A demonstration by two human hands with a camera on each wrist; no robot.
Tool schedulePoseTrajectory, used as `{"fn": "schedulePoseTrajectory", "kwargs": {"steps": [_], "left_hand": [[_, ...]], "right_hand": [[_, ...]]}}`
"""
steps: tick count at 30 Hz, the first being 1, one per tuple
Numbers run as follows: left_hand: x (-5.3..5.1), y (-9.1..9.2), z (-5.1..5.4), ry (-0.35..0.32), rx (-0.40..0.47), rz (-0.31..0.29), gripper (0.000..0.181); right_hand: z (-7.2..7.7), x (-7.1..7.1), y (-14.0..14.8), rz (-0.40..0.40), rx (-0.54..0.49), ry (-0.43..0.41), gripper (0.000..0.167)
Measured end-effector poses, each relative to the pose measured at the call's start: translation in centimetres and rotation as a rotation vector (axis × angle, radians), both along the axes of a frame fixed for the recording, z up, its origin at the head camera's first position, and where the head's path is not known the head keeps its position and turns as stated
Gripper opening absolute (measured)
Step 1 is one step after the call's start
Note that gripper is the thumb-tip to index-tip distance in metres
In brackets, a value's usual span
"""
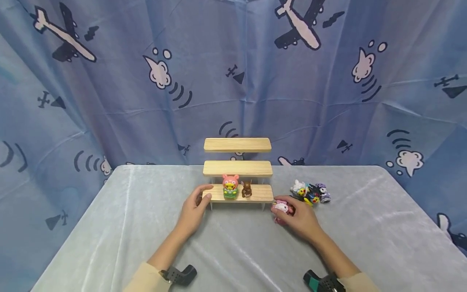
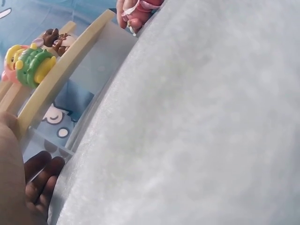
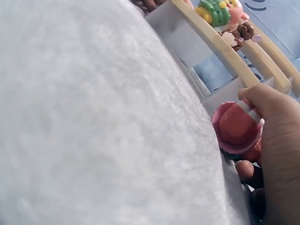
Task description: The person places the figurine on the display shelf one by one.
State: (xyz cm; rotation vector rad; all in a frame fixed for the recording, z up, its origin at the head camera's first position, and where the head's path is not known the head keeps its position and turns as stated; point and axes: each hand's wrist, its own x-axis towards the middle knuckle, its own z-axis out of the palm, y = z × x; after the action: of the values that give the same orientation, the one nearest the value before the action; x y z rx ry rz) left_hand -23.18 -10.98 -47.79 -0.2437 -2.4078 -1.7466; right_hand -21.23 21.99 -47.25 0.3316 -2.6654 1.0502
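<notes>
A three-tier wooden display stand [image 1: 237, 168] with clear supports stands on the table. My left hand [image 1: 193, 209] grips the left end of its lowest tier, thumb by the front edge and fingers curled lower down. On that tier, a figurine in a pink-eared hood and green outfit [image 1: 230, 187] stands beside a small brown figurine [image 1: 246, 189]. Just off the tier's right end, my right hand [image 1: 300, 217] holds a pink-and-white figurine [image 1: 282, 207] between thumb and fingers. The right wrist view shows this figurine's round pink underside [image 3: 236, 127], partly covered by the hand.
Right of the stand, behind my right hand, several figurines cluster: a white one [image 1: 298, 187], a black-and-yellow one [image 1: 312, 194] and a purple-and-white one [image 1: 323, 192]. A pale cloth covers the table [image 1: 146, 202]. A blue airplane-print curtain [image 1: 204, 81] hangs behind it.
</notes>
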Motion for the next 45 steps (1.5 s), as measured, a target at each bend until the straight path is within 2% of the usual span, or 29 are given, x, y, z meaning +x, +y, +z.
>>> {"fn": "schedulePoseTrajectory", "kwargs": {"steps": [7, 15, 28, 39, 45], "left_hand": [[0.05, -0.10, 0.18, 0.011, -0.018, 0.003, 0.031], [0.18, 0.09, 0.26, 0.009, -0.052, 0.025, 0.030], [0.24, -0.18, -0.01, 0.011, -0.027, -0.003, 0.030], [0.23, -0.12, 0.26, 0.007, -0.040, -0.004, 0.030], [0.17, -0.15, 0.11, 0.009, -0.041, -0.002, 0.030]], "right_hand": [[0.03, 0.11, -0.06, 0.010, -0.062, -0.040, 0.035], [-0.01, -0.20, 0.46, 0.056, -0.165, -0.104, 0.036], [-0.26, -0.17, 0.65, 0.091, -0.352, -0.046, 0.031], [-0.22, 0.03, 0.76, 0.065, -0.361, 0.018, 0.034], [-0.48, -0.04, 0.79, 0.115, -0.375, 0.071, 0.035]]}}
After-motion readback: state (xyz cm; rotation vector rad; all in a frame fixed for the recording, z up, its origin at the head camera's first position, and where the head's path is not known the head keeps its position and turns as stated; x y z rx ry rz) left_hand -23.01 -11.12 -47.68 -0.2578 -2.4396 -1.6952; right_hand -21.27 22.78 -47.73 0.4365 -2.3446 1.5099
